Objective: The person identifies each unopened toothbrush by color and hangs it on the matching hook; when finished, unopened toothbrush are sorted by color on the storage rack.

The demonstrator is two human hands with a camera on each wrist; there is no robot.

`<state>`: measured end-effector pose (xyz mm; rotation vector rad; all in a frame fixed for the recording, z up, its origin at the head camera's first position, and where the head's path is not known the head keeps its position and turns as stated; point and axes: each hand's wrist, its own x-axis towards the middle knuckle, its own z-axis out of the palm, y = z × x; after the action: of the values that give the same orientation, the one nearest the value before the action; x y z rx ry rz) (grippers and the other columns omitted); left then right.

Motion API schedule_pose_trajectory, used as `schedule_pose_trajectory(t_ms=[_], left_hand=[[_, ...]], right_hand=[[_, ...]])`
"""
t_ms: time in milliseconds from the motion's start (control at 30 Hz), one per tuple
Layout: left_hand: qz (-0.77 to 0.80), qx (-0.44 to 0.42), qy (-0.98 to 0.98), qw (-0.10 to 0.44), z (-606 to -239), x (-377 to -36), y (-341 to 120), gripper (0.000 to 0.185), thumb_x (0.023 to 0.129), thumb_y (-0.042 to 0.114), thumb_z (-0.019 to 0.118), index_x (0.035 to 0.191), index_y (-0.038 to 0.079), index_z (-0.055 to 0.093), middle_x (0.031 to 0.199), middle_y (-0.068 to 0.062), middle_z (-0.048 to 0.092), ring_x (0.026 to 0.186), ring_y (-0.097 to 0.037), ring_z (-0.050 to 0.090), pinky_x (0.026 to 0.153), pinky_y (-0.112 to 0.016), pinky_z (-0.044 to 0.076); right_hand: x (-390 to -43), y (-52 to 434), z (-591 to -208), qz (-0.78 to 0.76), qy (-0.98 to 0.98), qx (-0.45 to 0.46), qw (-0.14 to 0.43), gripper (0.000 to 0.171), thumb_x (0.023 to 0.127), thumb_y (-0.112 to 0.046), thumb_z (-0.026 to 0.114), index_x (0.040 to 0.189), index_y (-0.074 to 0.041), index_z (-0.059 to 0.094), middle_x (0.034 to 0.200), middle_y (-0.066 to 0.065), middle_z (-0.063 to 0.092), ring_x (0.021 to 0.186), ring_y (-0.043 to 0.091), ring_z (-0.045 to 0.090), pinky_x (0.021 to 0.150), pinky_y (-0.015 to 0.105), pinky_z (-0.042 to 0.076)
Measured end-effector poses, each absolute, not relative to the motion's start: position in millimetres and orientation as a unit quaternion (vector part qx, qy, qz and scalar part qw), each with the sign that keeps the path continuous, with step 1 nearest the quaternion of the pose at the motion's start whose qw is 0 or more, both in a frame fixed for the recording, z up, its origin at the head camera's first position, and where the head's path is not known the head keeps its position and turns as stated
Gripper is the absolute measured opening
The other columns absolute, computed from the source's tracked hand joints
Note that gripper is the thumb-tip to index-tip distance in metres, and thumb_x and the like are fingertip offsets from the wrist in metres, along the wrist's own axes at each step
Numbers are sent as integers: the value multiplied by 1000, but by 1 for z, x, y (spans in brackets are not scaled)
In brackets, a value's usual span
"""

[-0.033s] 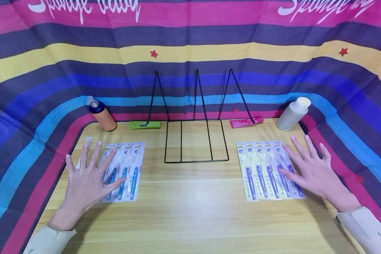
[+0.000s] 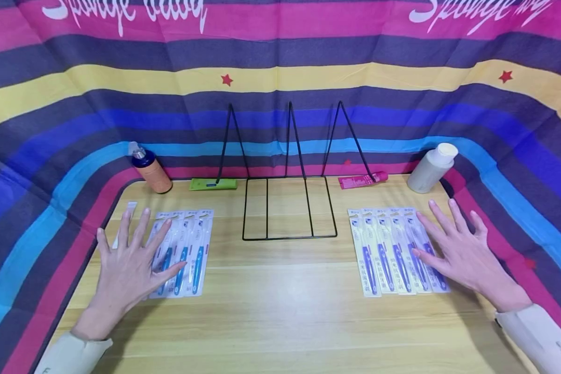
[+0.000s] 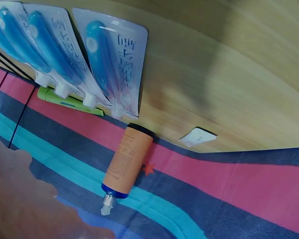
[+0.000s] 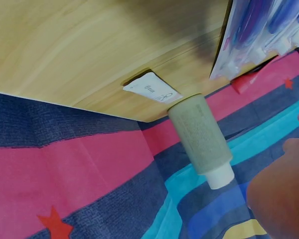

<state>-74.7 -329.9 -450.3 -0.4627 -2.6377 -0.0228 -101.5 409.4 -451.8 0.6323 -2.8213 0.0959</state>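
Note:
My left hand (image 2: 123,272) is spread with straight fingers at the left of the table, partly covering a row of packaged blue toothbrushes (image 2: 198,254). On the other side my right hand (image 2: 465,252), fingers also apart, overlaps the edge of several packaged purple toothbrushes (image 2: 384,254). Neither hand holds anything; shadows fall beside both. A slim white tube (image 3: 198,136) lies beyond the left fingers. Another white tube (image 4: 152,88) shows in the right wrist view, while my right hand hides it in the head view.
A black wire rack (image 2: 290,238) with three upright loops stands at the back centre. Left of it lie a green tube (image 2: 212,184) and an orange pump bottle (image 2: 153,171); to the right, a pink tube (image 2: 362,180) and a white-capped grey bottle (image 2: 430,169). Striped cloth (image 2: 280,52) encloses the table.

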Motion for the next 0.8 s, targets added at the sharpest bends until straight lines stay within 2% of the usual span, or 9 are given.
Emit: schedule_pose_trajectory(t_ms=[167,333,400,500,633,800], left_hand=[[-12,-166,-961,222,-452,-77,-328,112,81,94,51,163,18,52,178,-21,22,166,-44,2,116,-83,-8],[-29,-122,-984,130,-455,-82,-317,113,84,85,65,172,20,37,180,-21,13,165,-45,-11,115,-83,-11],[-47,-107,-989,85,-455,-86,-307,114,88,82,65,175,19,27,181,-21,7,164,-46,-14,114,-84,-11],[-84,-107,-990,42,-452,-97,-289,115,93,78,65,176,14,19,181,-23,3,163,-50,-12,114,-87,-5],[-132,-122,-984,12,-449,-118,-262,114,95,78,64,175,9,20,180,-25,7,163,-51,-7,116,-86,1],[-167,-136,-976,-27,-452,-144,-232,114,96,80,61,175,8,21,179,-27,12,164,-50,-6,119,-82,-1]], right_hand=[[-99,410,-455,38,-969,212,122,97,95,-65,69,173,-19,35,182,12,13,166,41,-6,121,76,-3],[-93,412,-461,53,-971,203,119,99,93,-61,73,174,-20,32,183,10,11,166,41,-6,121,76,-2],[-91,414,-463,63,-970,200,119,100,93,-58,75,174,-19,32,182,11,12,166,41,-4,121,76,-1],[-91,416,-465,78,-970,196,119,103,92,-55,77,176,-20,27,181,16,16,166,41,-3,120,78,3],[-93,418,-467,99,-970,192,113,104,92,-51,79,176,-19,27,180,19,18,166,42,1,112,82,11],[-91,419,-473,120,-972,180,93,100,93,-49,80,173,-15,32,182,14,15,162,48,15,105,81,18]])
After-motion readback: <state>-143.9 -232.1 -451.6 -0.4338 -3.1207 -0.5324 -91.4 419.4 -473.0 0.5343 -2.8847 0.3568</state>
